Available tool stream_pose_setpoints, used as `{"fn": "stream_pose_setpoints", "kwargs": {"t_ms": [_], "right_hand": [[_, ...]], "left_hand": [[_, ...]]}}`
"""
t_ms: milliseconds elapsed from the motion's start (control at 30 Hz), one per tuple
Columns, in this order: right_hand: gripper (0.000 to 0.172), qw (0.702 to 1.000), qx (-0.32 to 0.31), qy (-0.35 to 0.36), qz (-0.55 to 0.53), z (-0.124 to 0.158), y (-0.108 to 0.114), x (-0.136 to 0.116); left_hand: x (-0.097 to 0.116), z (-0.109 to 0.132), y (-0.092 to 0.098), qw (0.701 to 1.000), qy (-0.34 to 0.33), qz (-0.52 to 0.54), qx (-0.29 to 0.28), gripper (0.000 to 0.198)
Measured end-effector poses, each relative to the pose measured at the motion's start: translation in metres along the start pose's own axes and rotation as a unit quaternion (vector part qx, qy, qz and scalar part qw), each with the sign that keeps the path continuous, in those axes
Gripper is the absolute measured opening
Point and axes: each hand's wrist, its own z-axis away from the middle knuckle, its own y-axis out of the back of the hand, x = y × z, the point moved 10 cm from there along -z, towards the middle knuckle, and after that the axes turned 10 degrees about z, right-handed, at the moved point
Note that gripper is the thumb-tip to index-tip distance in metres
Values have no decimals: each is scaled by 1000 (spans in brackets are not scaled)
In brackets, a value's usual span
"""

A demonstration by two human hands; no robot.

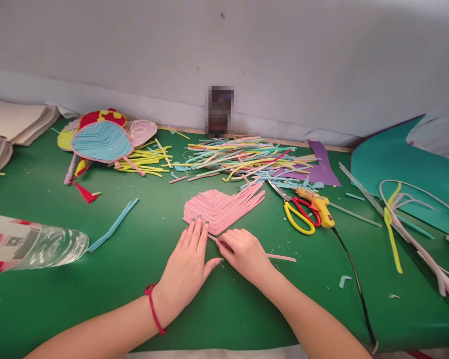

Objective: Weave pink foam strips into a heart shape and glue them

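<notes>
A pink leaf-shaped panel of pipe cleaners (214, 207) lies flat on the green table, its strips meeting along a middle line and fanning out loose at the right. My left hand (190, 254) rests with fingers stretched over its lower left edge. Just below the panel, my right hand (245, 252) pinches a single pink pipe cleaner (282, 258), whose free end sticks out to the right. That strip's other end runs toward the panel's lower edge, partly hidden by my fingers.
Finished fans (102, 142) lie at the back left, and a pile of coloured pipe cleaners (243, 157) at the back. Scissors (299, 214) and a yellow glue gun (318, 207) with a black cord are on the right. A plastic bottle (56, 244) lies on the left.
</notes>
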Motion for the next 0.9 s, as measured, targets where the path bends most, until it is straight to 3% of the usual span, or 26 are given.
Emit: {"fn": "stream_pose_setpoints", "kwargs": {"t_ms": [200, 900], "right_hand": [[20, 1000, -7, -3, -1, 0, -1, 1], [18, 1000, -16, -6, -3, -1, 0, 2]], "left_hand": [[-4, -1, -4, 999, 22, -21, -34, 69], [-15, -4, -7, 997, 51, -31, -45, 73]]}}
